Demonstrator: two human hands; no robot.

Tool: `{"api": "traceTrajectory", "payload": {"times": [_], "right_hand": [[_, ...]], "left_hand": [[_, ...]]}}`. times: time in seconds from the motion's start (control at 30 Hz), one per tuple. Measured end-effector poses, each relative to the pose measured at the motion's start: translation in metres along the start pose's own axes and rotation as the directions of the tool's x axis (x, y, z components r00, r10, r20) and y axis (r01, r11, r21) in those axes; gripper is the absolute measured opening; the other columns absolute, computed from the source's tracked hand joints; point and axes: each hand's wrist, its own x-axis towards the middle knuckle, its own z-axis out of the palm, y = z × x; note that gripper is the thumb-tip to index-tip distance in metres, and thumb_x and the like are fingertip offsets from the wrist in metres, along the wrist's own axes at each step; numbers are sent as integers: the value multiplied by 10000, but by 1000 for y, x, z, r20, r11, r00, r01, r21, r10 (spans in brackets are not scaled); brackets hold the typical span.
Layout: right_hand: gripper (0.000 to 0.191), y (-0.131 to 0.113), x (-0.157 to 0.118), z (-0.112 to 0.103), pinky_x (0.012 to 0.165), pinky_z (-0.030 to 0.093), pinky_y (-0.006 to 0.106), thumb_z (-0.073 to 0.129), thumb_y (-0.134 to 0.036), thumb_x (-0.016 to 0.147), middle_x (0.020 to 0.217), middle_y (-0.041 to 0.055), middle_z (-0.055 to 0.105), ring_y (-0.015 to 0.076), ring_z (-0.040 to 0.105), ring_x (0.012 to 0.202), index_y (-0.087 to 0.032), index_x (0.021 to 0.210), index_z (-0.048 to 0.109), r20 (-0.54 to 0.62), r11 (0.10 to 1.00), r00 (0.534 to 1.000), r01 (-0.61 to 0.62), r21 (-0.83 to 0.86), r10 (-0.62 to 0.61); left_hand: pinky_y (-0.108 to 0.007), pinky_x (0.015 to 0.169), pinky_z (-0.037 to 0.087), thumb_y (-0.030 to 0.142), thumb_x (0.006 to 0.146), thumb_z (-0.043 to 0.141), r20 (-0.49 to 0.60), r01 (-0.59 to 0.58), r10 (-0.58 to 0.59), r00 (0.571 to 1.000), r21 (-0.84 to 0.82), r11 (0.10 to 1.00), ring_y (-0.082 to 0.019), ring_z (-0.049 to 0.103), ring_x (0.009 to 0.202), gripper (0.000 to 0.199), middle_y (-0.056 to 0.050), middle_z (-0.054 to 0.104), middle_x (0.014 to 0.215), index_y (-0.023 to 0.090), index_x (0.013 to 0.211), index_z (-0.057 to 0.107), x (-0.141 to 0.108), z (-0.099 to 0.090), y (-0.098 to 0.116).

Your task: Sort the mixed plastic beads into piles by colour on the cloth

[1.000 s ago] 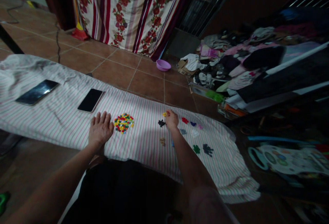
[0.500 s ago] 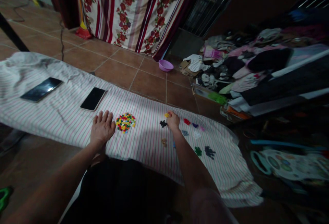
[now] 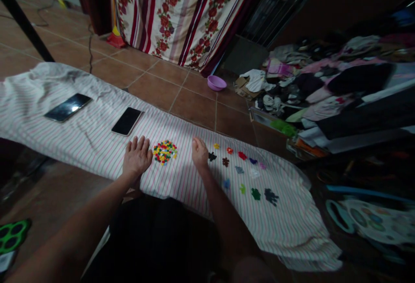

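Observation:
My left hand (image 3: 138,157) lies flat on the striped cloth (image 3: 184,175), fingers stretched out, right beside a round heap of small mixed-colour pieces (image 3: 164,152). To the right of that heap, my right hand (image 3: 200,153) is over the cloth with its fingers curled together; whatever they hold, if anything, is hidden. Close to its right side sits a small black pile (image 3: 212,156), with a yellow pile (image 3: 216,146) just behind. Further right are single-colour piles, among them orange (image 3: 229,150), red (image 3: 242,155), brown (image 3: 225,162), grey (image 3: 239,169), blue (image 3: 226,183), and dark green (image 3: 256,194).
Two dark-screened devices, a phone (image 3: 127,121) and a larger one (image 3: 68,107), lie on the cloth at the left. Beyond its far edge are a tiled floor, a purple basin (image 3: 216,83) and a floral curtain (image 3: 181,14). Clothes (image 3: 311,84) are heaped at the right.
My right hand has moved left, away from the yellow pile toward the mixed heap. My left hand stays flat beside the heap. The whole view has shifted slightly.

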Motion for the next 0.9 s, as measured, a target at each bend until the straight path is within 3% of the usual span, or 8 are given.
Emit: {"api": "traceTrajectory", "payload": {"times": [0.2,0.33,0.47,0.6,0.9], "right_hand": [[452,-62,-35,40,1134,309,471,371,-335,1003,1511,102,448,269,346,1420,-210,1413,514,236,981,970,98,-168,-57],[505,-92,-32,46,1145,276,468,393,-458,1000,1547,66,403,269,323,1428,-263,1464,444,363,969,929,157,-193,-78],[552,-107,-32,43,1137,287,468,460,-551,955,1543,47,411,298,307,1423,-281,1435,479,457,942,865,302,-146,-207],[497,-107,-48,35,1140,274,468,444,-510,975,1527,54,431,289,289,1429,-283,1414,506,447,900,839,410,-148,-309],[520,-102,-75,20,1133,264,505,454,-450,982,1569,76,359,321,253,1441,-292,1477,425,353,895,893,375,-242,-279]], "left_hand": [[-539,1125,297,334,944,339,-25,-21,21,999,-4,1000,-394,351,1410,525,-161,479,1476,90,1374,516,0,3,-1],[-543,1122,305,312,945,330,-28,-32,31,999,-5,999,-392,364,1404,514,-162,483,1472,91,1369,518,0,2,-3],[-545,1117,312,277,935,337,2,-49,49,999,-1,999,-397,361,1404,504,-160,476,1478,94,1368,518,-1,2,-4],[-544,1119,307,264,930,342,14,-41,41,999,-5,999,-404,347,1410,505,-161,472,1481,94,1374,513,0,2,-5],[-542,1134,293,272,926,340,-6,-82,82,997,-60,995,-383,363,1406,496,-199,495,1449,74,1329,552,-4,-1,-5]]}}
